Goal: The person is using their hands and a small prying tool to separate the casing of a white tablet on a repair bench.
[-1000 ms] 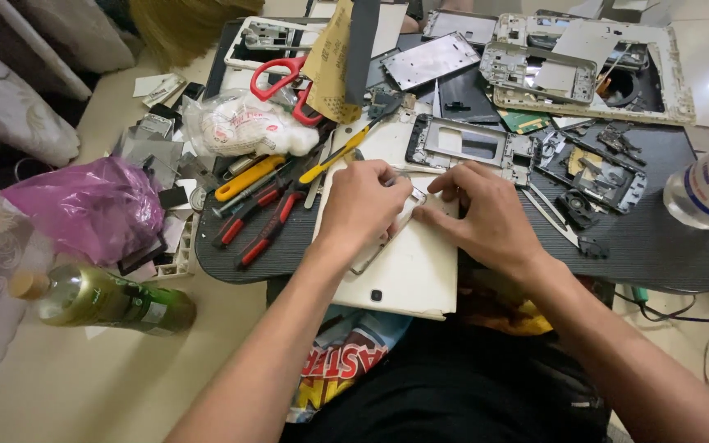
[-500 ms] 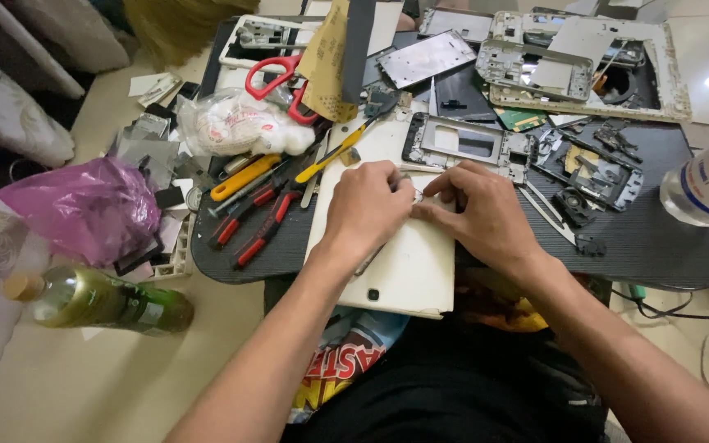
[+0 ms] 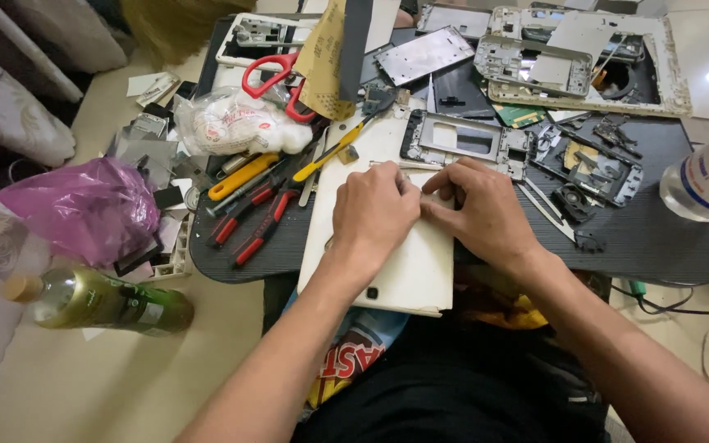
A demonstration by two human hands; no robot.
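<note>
My left hand [image 3: 373, 215] and my right hand [image 3: 481, 210] rest side by side on a white tablet back cover [image 3: 408, 271] that lies face down on a dark oval work mat [image 3: 658, 246]. The fingertips of both hands meet near the cover's upper part and pinch something small that the fingers hide. A silver phone frame [image 3: 463, 139] lies just beyond the fingers. Red-handled screwdrivers [image 3: 252, 221] and a yellow-handled one [image 3: 244, 175] lie left of my left hand.
Red scissors [image 3: 276, 78], a clear bag of cotton [image 3: 231, 123], sandpaper [image 3: 327, 61] and several stripped device frames [image 3: 535, 66] crowd the far side. A purple plastic bag [image 3: 84, 209] and a green bottle [image 3: 100, 302] lie left. A clear bottle [image 3: 707, 176] is at right.
Both hands stay on the white cover with only slight finger movement. The camera has shifted a little, so everything sits slightly lower and left in view.
</note>
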